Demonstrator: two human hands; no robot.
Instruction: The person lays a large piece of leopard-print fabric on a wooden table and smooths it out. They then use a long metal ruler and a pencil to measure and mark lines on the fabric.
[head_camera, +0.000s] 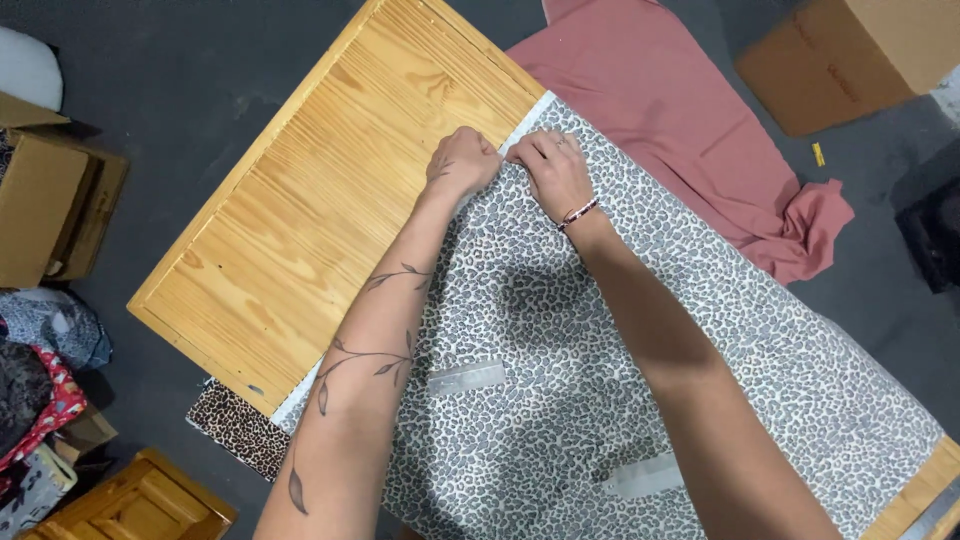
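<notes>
Both hands pinched shut on the fabric edge at 12 o'clock: left hand and right hand almost touching, fingers curled over the white selvage. Leopard-print fabric spread across right half of the desk, hanging off at 4 o'clock. Step looks like aligning or folding that top edge. Next move likely needs even tension, edge kept straight. Two clear rulers lying on the fabric near 6. Pink cloth at 1.
</notes>
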